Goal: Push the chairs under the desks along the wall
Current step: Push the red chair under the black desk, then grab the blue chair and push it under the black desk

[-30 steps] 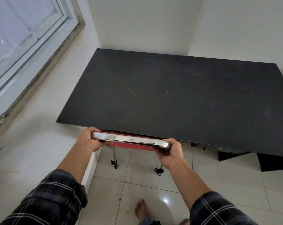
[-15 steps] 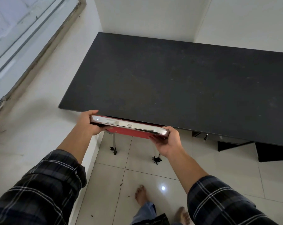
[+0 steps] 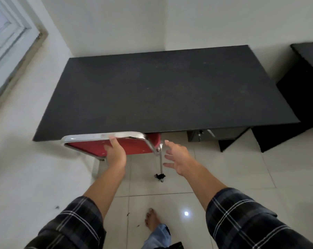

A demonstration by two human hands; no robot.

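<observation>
Chair (image 3: 114,145) tucked under black surface's (image 3: 162,94) near left edge, in white-walled corner; left hand (image 3: 116,153) flat against its backrest, ungripped; right hand (image 3: 177,159) released, just beside.

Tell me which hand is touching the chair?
The left hand, on the red chair's chrome top rail. The right hand hovers open beside it.

Both hands forward: left hand (image 3: 115,153) fingers extended; right hand (image 3: 177,157) open, fingers spread
</observation>
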